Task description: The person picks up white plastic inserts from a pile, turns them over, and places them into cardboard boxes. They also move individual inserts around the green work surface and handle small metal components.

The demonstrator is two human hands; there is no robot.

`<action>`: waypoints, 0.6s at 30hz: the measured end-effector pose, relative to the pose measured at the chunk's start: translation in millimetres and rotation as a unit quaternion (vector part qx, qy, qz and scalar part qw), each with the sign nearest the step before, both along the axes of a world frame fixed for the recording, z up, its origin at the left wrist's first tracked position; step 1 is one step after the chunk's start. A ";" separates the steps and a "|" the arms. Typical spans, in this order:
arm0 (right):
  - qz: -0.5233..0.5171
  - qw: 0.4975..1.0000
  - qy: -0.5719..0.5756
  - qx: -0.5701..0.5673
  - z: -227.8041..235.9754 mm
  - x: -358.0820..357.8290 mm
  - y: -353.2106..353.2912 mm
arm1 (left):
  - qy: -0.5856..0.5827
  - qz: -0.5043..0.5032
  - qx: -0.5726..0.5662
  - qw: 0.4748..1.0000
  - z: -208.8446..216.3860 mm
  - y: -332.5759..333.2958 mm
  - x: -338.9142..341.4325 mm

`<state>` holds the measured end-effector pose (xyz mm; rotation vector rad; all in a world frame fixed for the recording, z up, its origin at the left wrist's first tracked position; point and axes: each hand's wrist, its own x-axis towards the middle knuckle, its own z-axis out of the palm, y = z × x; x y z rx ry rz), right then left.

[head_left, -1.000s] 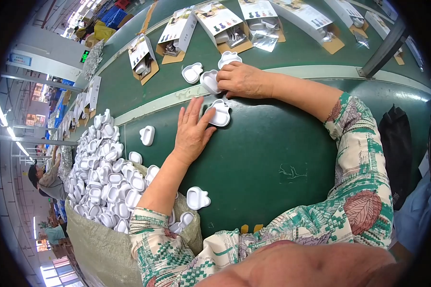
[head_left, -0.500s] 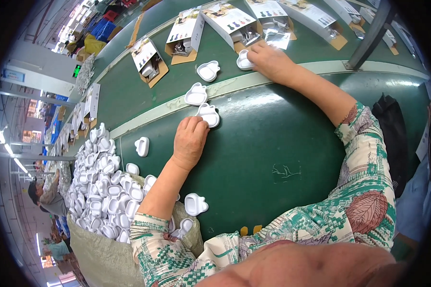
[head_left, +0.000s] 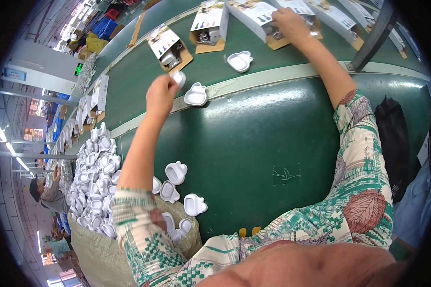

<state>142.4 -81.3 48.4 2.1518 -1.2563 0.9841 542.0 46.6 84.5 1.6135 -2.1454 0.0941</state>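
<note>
Here a small white plastic tray point(head_left: 178, 78) is pinched by the left hand point(head_left: 161, 94) near the open carton point(head_left: 170, 47); beyond it, another carton point(head_left: 265, 19) is gripped by the right hand point(head_left: 289, 20).

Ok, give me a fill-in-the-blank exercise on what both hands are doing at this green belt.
1. The left hand holds a small ____ plastic piece in its fingers.
2. The right hand reaches into an open ____ box on the belt.
3. A heap of white pieces lies to the person's ____.

Missing words: white; cardboard; left
</note>
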 end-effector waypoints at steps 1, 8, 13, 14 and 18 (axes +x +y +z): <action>0.036 0.999 -0.012 -0.025 -1.2 7.1 4.4 | -0.022 0.003 -0.001 1.000 6.7 -14.3 -1.9; 0.182 0.953 0.078 0.230 10.2 68.0 83.5 | -0.064 0.076 0.035 0.994 23.3 -94.0 -36.8; 0.126 0.968 0.130 0.174 -3.8 68.6 74.8 | -0.186 0.121 -0.020 0.975 -0.6 -111.4 -62.7; 0.116 0.971 0.134 0.161 -6.5 68.3 72.6 | -0.202 0.120 -0.031 0.971 -5.5 -111.3 -67.4; 0.119 0.983 0.096 0.100 -17.0 69.2 64.8 | -0.194 0.066 -0.022 0.979 -8.3 -113.0 -86.3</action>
